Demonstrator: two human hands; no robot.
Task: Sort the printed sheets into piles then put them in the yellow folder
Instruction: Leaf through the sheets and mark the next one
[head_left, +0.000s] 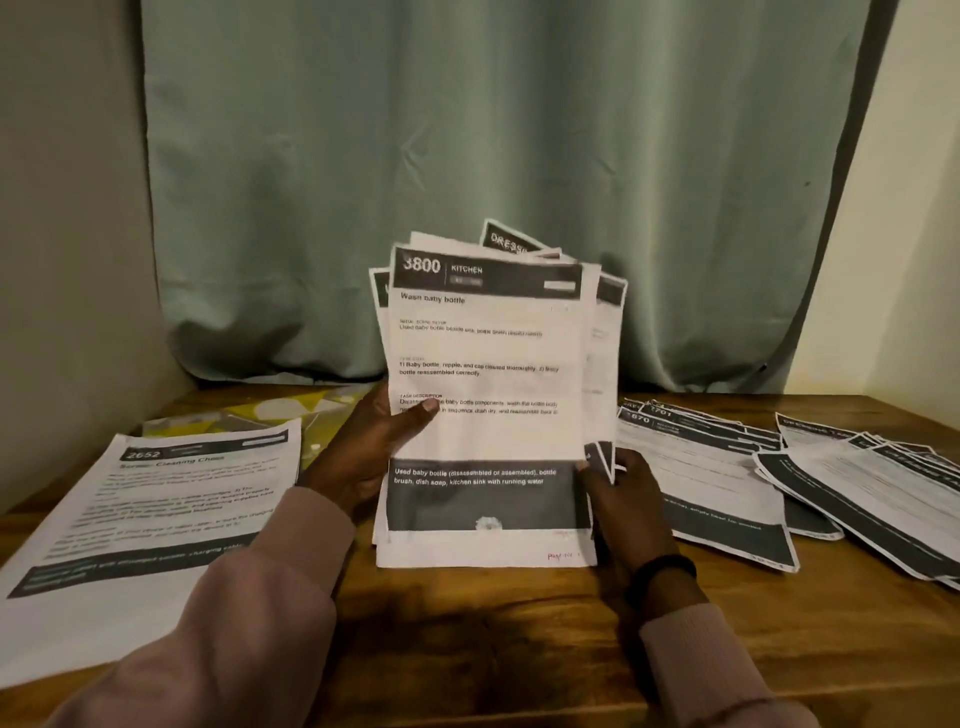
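I hold a fanned stack of printed sheets (483, 431) upright over the middle of the wooden table; its front sheet reads "3800 KITCHEN". My left hand (374, 447) grips the stack's left edge with the thumb on the front page. My right hand (623, 493) pinches the lower right corners. A pile of sheets (140, 499) headed "2652" lies flat at the left. Another pile (711, 478) lies right of the stack, and a third pile (883, 488) lies at the far right. The yellow patterned folder (291, 410) lies at the back left, partly under the left pile.
The wooden table (493, 634) runs to a front edge near me. A green curtain (493, 182) hangs behind the table, with walls on both sides.
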